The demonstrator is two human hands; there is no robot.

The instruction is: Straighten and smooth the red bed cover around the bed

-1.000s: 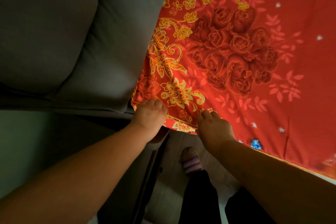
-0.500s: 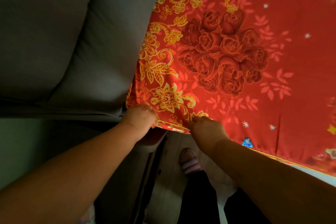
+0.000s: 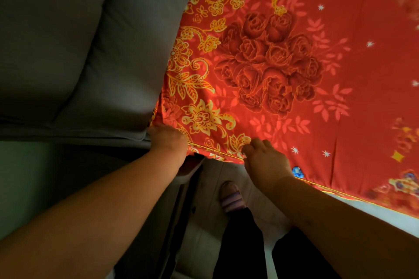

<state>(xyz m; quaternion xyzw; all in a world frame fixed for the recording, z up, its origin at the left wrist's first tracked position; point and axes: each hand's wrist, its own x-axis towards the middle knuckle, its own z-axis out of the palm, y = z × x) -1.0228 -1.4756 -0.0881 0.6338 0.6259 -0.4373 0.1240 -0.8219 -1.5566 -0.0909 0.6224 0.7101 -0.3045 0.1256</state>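
Observation:
The red bed cover [image 3: 294, 56], printed with dark roses and yellow flowers, lies flat over the bed and fills the upper right. Its yellow-trimmed near edge runs from the corner by the headboard down to the right. My left hand [image 3: 169, 140] is at that corner, fingers curled over the cover's edge beside the grey padding. My right hand [image 3: 265, 161] sits a little to the right on the same edge, fingers bent and pinching the hem. The stretch of edge between my hands is taut.
A grey padded headboard [image 3: 90, 41] fills the upper left, right against the cover. Below the bed edge lies pale tiled floor [image 3: 204, 222], with my foot in a striped slipper [image 3: 232, 197] and dark trouser legs. The white mattress side [image 3: 374, 222] shows at lower right.
Both hands stay on the cover's near edge at the corner. The hem between them has pulled straighter, and my right hand has shifted slightly right along it.

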